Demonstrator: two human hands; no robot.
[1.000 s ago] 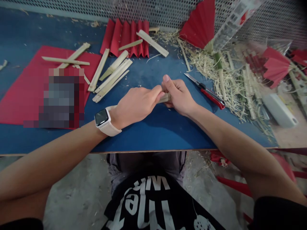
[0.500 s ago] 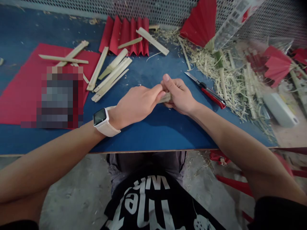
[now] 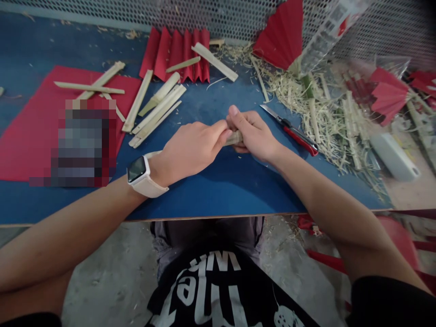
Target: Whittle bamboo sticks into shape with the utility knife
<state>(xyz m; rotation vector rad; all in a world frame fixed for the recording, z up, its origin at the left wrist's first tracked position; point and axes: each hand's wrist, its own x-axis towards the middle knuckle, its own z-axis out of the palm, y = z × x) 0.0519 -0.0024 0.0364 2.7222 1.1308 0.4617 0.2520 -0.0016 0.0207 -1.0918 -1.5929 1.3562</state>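
Between both hands is a short bamboo strip [image 3: 233, 138], mostly covered by fingers. My left hand [image 3: 194, 144], with a watch [image 3: 139, 171] on its wrist, pinches it from the left. Around its right end my right hand [image 3: 254, 134] is closed, thumb pointing up and away. Just right of that hand lies a red and black utility knife [image 3: 293, 132], its blade out and pointing toward the upper left. Several split bamboo pieces [image 3: 160, 111] rest on the blue table [image 3: 190, 200] beyond my left hand.
Pleated red paper [image 3: 173, 54] lies at the back under two bamboo strips. Red sheets [image 3: 30, 131] and a blurred-out object [image 3: 81, 145] are on the left. Shavings [image 3: 327, 113], a red paper fan [image 3: 282, 36], a plastic bottle [image 3: 332, 34] and a white device [image 3: 395, 156] crowd the right.
The view has shifted slightly. Both hands keep nearly the same grip on the bamboo strip, and the things on the table lie as before.
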